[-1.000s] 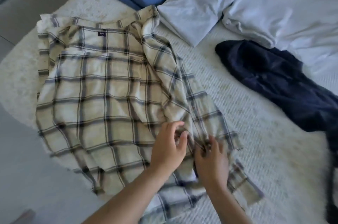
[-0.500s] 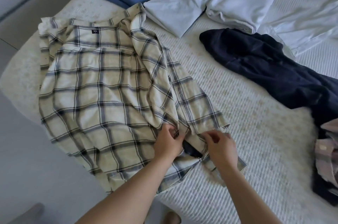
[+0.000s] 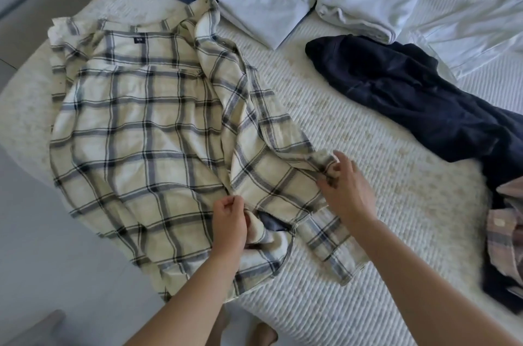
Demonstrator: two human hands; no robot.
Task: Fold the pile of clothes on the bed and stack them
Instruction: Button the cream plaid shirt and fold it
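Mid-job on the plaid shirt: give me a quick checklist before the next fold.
1. Left hand grips plaid shirt near the hem: ok.
2. Right hand pinches the front panel's edge: ok.
3. Shirt lying flat: not ok, front panel bunched along the middle.
4. Sleeves laid out: cannot tell, hidden in the folds.
5. Bare bed right of the shirt for spreading: ok.
6. Navy garment apart from the shirt: ok.
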